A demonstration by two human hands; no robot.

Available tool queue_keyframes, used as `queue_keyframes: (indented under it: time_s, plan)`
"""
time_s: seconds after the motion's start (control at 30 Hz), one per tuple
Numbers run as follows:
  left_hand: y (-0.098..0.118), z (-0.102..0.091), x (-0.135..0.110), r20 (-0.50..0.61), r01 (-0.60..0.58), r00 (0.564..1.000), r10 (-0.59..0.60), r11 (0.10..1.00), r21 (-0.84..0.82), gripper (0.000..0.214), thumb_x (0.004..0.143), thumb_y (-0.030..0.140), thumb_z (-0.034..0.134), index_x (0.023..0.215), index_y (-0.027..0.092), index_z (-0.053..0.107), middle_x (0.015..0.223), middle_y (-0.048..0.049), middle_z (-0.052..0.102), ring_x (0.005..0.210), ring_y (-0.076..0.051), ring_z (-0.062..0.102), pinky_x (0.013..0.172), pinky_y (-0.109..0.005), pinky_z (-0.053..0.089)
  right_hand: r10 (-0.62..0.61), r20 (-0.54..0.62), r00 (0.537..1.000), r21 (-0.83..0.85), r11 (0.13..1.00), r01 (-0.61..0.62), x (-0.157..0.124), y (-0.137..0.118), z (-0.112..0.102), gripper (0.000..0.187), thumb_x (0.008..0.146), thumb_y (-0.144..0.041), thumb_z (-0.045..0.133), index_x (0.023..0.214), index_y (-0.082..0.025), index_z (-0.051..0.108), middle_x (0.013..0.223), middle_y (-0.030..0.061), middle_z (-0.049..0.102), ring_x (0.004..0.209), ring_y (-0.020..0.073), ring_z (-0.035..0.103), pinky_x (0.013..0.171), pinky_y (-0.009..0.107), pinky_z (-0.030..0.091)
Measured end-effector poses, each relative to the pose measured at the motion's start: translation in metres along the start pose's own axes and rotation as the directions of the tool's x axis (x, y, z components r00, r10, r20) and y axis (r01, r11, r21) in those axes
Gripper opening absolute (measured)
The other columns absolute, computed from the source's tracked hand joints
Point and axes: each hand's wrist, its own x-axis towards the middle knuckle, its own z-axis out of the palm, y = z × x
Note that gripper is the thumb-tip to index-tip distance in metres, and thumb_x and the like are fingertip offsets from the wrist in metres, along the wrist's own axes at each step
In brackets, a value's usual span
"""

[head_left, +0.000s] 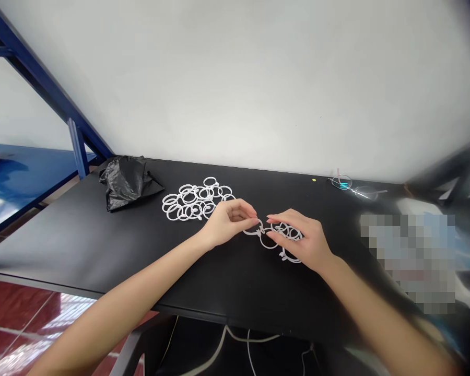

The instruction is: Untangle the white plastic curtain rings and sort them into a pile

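My left hand [229,222] and my right hand [300,237] meet over a short chain of white plastic rings [269,241] lying on the black table [102,245]. Both hands pinch rings of that chain, left fingertips at its left end, right fingers curled over its right part. A loose heap of several more white rings [194,201] lies just behind and left of my left hand, untouched.
A crumpled black plastic bag [125,180] sits at the table's back left. Small clear and coloured items [344,183] lie at the back right by the white wall. A blue metal frame [43,83] stands to the left. Cables [238,339] hang under the front edge.
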Motion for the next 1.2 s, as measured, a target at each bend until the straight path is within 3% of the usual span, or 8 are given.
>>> queue_keyframes:
  time_s: [0.2,0.37,0.53,0.63,0.8,1.0,1.1,1.2]
  plan:
    - [-0.008,-0.006,0.004,-0.107,0.183,0.967,-0.231,0.924,-0.336,0.024,0.069,0.025,0.082,0.079,0.015,0.063,0.082,-0.0012,0.069,0.083,-0.014,0.067,0.080,-0.032,0.057,-0.064,0.025,0.998,-0.020,0.998,0.065,-0.005,0.005,0.007,0.026,0.083,-0.022,0.072,0.109,-0.024,0.069,0.096,0.0051,0.075,0.083,0.0202,0.070,0.074,0.036,0.059]
    - [-0.008,-0.001,0.004,-0.070,0.221,0.961,-0.267,0.898,-0.381,0.026,0.070,0.026,0.082,0.080,0.014,0.061,0.084,-0.0017,0.067,0.088,-0.016,0.068,0.080,-0.032,0.058,-0.079,-0.028,0.997,-0.017,0.997,0.078,-0.004,0.002,0.013,0.016,0.087,-0.018,0.066,0.100,-0.025,0.072,0.087,0.0036,0.076,0.075,0.0192,0.070,0.068,0.034,0.059]
    - [-0.002,0.008,-0.002,-0.006,0.036,0.999,-0.037,0.998,-0.059,0.034,0.079,0.037,0.075,0.101,0.016,0.062,0.096,-0.0054,0.067,0.093,-0.019,0.066,0.078,-0.032,0.056,-0.003,-0.103,0.995,0.006,1.000,0.004,-0.004,-0.003,0.013,0.012,0.089,-0.021,0.064,0.093,-0.025,0.074,0.081,0.0029,0.076,0.068,0.0184,0.070,0.063,0.032,0.058]
    - [0.000,0.011,-0.006,0.050,-0.107,0.994,0.099,0.973,0.204,0.040,0.080,0.039,0.074,0.111,0.016,0.063,0.098,-0.0075,0.069,0.089,-0.019,0.066,0.081,-0.033,0.055,0.068,-0.105,0.992,0.025,0.998,-0.066,-0.005,-0.003,0.012,0.009,0.088,-0.024,0.065,0.090,-0.025,0.074,0.079,0.0023,0.076,0.066,0.0177,0.069,0.061,0.031,0.057]
    - [-0.003,0.009,-0.006,0.105,-0.107,0.990,0.095,0.987,0.122,0.038,0.083,0.039,0.071,0.110,0.015,0.062,0.098,-0.0074,0.070,0.086,-0.018,0.066,0.084,-0.034,0.054,0.170,-0.084,0.982,0.085,0.983,-0.163,-0.005,-0.002,0.012,0.009,0.088,-0.028,0.066,0.087,-0.024,0.074,0.080,0.0029,0.075,0.068,0.0181,0.070,0.063,0.030,0.058]
    - [-0.001,0.009,-0.006,0.128,-0.134,0.985,0.113,0.977,0.164,0.033,0.084,0.038,0.070,0.106,0.015,0.061,0.095,-0.0061,0.069,0.086,-0.017,0.066,0.085,-0.033,0.053,0.134,-0.064,0.989,0.168,0.978,-0.121,-0.003,-0.005,0.013,0.009,0.088,-0.022,0.065,0.084,-0.023,0.074,0.080,0.0025,0.076,0.070,0.0176,0.071,0.063,0.029,0.058]
    - [0.003,0.004,-0.006,0.139,-0.188,0.979,0.150,0.927,0.325,0.034,0.086,0.040,0.069,0.110,0.017,0.061,0.098,-0.0054,0.070,0.091,-0.018,0.066,0.086,-0.033,0.052,0.161,-0.052,0.986,0.116,0.981,-0.154,-0.002,-0.006,0.011,0.008,0.088,-0.025,0.066,0.089,-0.024,0.073,0.081,0.0026,0.076,0.071,0.0190,0.072,0.066,0.032,0.058]
    - [0.002,-0.011,-0.001,0.079,-0.257,0.960,0.267,0.740,0.621,0.034,0.088,0.039,0.066,0.114,0.019,0.062,0.103,-0.0064,0.067,0.096,-0.020,0.063,0.090,-0.035,0.050,0.178,-0.042,0.983,0.036,0.984,-0.176,-0.001,-0.003,0.007,0.015,0.085,-0.028,0.068,0.100,-0.024,0.071,0.089,0.0035,0.076,0.080,0.0213,0.072,0.077,0.036,0.059]
